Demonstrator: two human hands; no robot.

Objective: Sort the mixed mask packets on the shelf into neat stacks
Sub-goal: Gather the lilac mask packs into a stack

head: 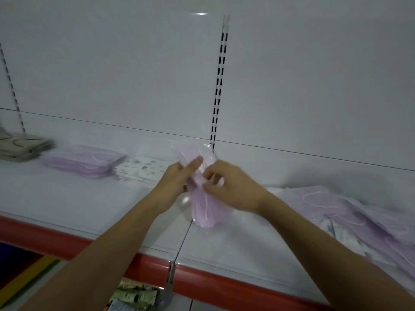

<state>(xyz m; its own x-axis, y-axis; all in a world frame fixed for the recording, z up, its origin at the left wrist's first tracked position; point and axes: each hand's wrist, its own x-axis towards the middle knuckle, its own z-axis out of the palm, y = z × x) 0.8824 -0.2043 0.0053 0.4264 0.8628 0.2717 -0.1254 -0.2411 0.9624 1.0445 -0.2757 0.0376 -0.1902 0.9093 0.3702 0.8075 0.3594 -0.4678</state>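
held packet: we have one lilac mask packet (203, 198) in clear wrap, lifted over the white shelf (89, 198) near its middle seam.
long axis: runs about 12 to 6 o'clock, far end toward the back panel (134, 75), near end hanging toward us, tilted not flat.
left hand (177, 182): at 9 o'clock of the packet, fingers extended along its left face, fingertip up near the top; we read it as steadying the packet more than clamping it, and the thumb is hidden.
right hand (231, 187): at 3 o'clock, fingers curled, pinching the packet's middle at the wrap edge.
grip state: both hands touch the packet, right is the firm pinch, left lies mostly flat against it. Motion blur, so finger detail is soft.
lilac stack (85, 162): at 10 o'clock from the grip, well apart, lying flat, long axis about 9 to 3.
printed stack (139, 170): white patterned packets just beside the lilac stack, between it and our left hand.
unsorted pile (350, 212): loose lilac and printed packets at 3 to 4 o'clock, near the right forearm.
grey stack (20, 145): far left edge.
key relation: our guess is the packet goes to the lilac stack, so it needs a quarter turn and a leftward carry over the printed stack; left hand is nearer.
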